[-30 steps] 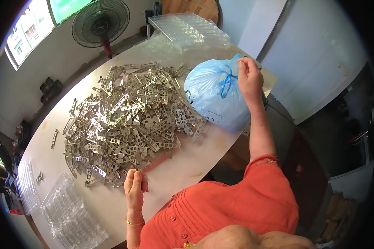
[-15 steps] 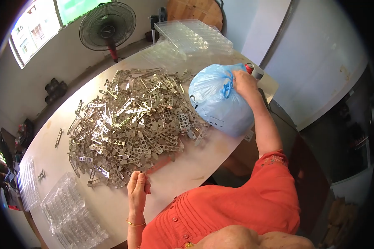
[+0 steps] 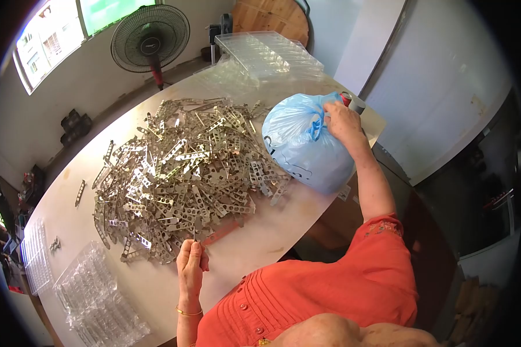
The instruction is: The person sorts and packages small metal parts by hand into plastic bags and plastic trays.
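Note:
A full blue plastic bag (image 3: 307, 153), knotted at its gathered top, stands at the table's right edge. My right hand (image 3: 342, 120) is on the bag beside the knot, its fingers closed on the gathered plastic. Near the front of the table, my left hand (image 3: 190, 257) is closed around a thin, upright, pointed metal piece (image 3: 194, 232); most of it is hidden in the fist. Just beyond that hand spreads a large heap of flat metal strips (image 3: 179, 179) with round holes.
Clear plastic trays (image 3: 266, 52) are stacked at the far end of the table (image 3: 69, 217). More clear trays (image 3: 98, 295) lie at the near left. A red can (image 3: 345, 98) stands behind the bag. Beyond the table is a standing fan (image 3: 150, 43).
The camera view has shifted slightly. Both hands stay at the same things, with my right hand still at the bag's top and my left hand beside the heap.

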Demonstrator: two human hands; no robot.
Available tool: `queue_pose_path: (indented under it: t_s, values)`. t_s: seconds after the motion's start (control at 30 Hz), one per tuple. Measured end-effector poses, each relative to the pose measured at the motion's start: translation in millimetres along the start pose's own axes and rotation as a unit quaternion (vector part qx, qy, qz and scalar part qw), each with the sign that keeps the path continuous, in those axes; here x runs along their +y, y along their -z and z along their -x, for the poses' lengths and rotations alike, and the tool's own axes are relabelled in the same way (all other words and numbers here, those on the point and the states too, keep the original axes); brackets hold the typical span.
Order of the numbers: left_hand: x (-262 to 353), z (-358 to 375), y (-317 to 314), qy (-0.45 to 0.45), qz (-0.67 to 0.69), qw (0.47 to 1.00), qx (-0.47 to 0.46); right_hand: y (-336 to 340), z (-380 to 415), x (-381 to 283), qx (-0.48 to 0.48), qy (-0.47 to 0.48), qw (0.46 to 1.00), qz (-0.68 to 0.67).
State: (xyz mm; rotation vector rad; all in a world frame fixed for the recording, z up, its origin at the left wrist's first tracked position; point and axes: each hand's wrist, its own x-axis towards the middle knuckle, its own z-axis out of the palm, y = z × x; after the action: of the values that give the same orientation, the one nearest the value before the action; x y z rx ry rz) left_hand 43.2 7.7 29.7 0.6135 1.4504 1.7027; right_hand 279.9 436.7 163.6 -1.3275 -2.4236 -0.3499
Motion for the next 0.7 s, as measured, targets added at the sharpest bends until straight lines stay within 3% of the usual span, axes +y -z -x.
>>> queue_pose_path:
  t_s: [0.1,0.2,0.27,0.4,0.47,0.7]
  values:
    - [0,0,-1,0.009,0.013,1.0,0.005,-6,-5,7,-0.054,-0.01,0.998,0.039]
    - [-2,0,1,0.002,-0.007,1.0,0.01,-12,-6,3,-0.009,0.006,0.999,0.045]
    - [-6,0,5,0.005,-0.001,1.0,0.005,-17,-10,2,0.074,-0.007,0.997,0.031]
    - [-4,0,4,0.003,-0.003,1.0,0.007,-16,-15,1,0.104,0.003,0.994,0.014]
    - [-8,-1,6,-0.001,-0.002,1.0,0.005,-15,-10,4,0.059,0.059,0.996,0.017]
    - [-7,-3,8,-0.01,0.014,1.0,-0.016,-20,-11,6,0.02,0.068,0.995,0.075]
